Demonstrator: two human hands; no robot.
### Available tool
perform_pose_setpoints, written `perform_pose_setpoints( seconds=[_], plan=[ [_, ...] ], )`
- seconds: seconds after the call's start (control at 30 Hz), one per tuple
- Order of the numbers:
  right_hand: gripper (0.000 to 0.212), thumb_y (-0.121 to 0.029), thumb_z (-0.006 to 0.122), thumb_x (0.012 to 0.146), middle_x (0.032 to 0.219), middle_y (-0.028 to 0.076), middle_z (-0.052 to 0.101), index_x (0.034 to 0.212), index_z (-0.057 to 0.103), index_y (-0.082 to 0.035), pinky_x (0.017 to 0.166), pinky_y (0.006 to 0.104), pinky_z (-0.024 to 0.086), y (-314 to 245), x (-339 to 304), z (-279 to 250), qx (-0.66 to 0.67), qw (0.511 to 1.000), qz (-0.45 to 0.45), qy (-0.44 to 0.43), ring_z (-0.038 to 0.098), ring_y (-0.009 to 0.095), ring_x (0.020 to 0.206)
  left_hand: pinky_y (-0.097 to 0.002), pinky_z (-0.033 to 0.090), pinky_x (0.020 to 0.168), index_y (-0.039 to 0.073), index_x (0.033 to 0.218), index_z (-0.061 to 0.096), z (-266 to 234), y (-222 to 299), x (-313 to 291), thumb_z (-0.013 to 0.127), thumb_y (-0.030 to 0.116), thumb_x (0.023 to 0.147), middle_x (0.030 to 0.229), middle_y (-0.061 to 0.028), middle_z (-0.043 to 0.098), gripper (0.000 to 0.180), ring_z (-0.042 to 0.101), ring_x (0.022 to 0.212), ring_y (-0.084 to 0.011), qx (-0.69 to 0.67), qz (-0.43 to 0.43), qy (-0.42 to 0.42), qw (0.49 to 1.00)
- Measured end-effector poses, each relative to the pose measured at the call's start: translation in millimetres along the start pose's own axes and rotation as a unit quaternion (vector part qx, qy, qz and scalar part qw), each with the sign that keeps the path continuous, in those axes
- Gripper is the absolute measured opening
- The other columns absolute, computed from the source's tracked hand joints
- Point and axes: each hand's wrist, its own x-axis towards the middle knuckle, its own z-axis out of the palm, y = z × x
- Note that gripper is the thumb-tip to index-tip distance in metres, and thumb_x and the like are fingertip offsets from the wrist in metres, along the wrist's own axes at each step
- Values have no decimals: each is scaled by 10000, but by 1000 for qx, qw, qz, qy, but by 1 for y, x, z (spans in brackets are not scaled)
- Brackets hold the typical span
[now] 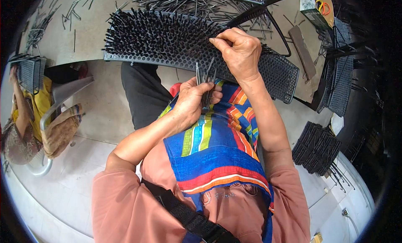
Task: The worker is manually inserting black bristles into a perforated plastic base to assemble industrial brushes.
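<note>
Two bare hands meet our eye near the close edge of the counter (pixel 90 38); the left hand (pixel 190 100) comes in from the lower left, elbow bent out to the side, forearm slanting inward beside the striped blue apron (pixel 217 155); its fingers are curled closed around a bundle of thin dark strips (pixel 205 77), which stands roughly upright, tips fanning above the thumb, just below the near long edge of a perforated panel (pixel 282 79).

The right hand (pixel 243 52) reaches farther; we see its forearm rising steeply from the right, the back of the hand turned toward us, thumb and index fingertips brought together over the panel, the other fingers folded in; whether a strip sits in that pinch we cannot tell.

The panel lies along the counter's near edge; black upright pieces (pixel 146 33) crowd it from its left end to about the right hand, while its right end and a band along its near long edge show open holes; toward the counter's far edge we see loose strips (pixel 184 3) in a tangle; to the right lie a flat brown bar (pixel 302 54) and, in the far right corner, a box (pixel 312 10) with orange-handled scissors (pixel 323 7).
</note>
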Motion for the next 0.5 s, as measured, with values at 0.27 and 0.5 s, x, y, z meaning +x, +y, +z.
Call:
perform_pose_setpoints(
  seconds=[0.27, 0.5],
  plan=[
    [142, -131, 799, 719, 635, 69, 606, 730, 695, -35, 493, 312, 446, -2, -30, -1, -34, 998, -32, 38, 588, 193, 524, -312, 592, 602, -20, 998, 590, 1, 3, 1, 573, -8, 891, 850, -149, 690, 109, 682, 669, -201, -7, -10, -6, 1000],
    [98, -43, 739, 792, 672, 35, 646, 807, 689, 40, 513, 224, 446, 9, -65, -17, 329, 856, 333, -219, 568, 72, 571, -311, 600, 622, -17, 1023, 629, 0, 0, 0, 597, 0, 899, 858, -137, 697, 129, 694, 698, -214, -19, -2, -53, 998]
  ],
)
